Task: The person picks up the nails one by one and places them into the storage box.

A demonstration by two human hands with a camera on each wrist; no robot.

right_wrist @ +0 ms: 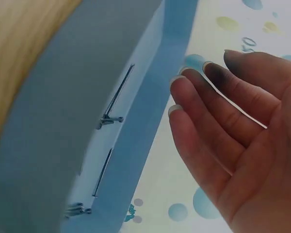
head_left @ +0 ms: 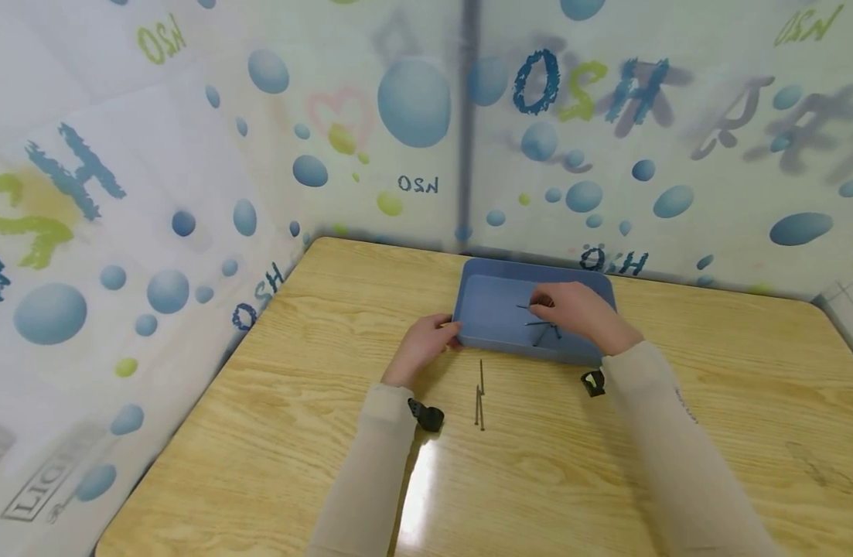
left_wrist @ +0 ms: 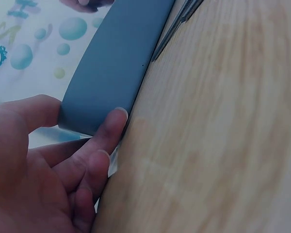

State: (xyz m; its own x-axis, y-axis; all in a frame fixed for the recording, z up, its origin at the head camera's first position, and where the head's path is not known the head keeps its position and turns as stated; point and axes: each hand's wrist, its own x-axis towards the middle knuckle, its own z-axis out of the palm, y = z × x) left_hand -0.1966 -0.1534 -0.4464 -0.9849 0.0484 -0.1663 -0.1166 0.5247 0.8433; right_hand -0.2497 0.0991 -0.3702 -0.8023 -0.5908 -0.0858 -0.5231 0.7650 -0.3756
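A shallow blue tray (head_left: 496, 290) stands on the wooden table, with several dark nails (head_left: 546, 333) lying loose inside it. My left hand (head_left: 424, 343) holds the tray's near left corner. In the left wrist view the thumb is at one side of the tray wall (left_wrist: 111, 63) and the fingertips (left_wrist: 117, 116) touch the other. Over the tray is my right hand (head_left: 572, 309), its fingers loosely bent. The right wrist view shows nothing between these fingers and the thumb, and nails (right_wrist: 119, 92) on the tray floor beyond the wall. Three nails (head_left: 481, 379) lie on the table in front of the tray.
The wooden table (head_left: 294, 387) reaches back to a patterned wall covering (head_left: 356, 193) just behind the tray, and another stretch stands along the left. A black wrist strap piece (head_left: 429, 418) is at the left cuff, a similar black piece (head_left: 593, 383) by the right.
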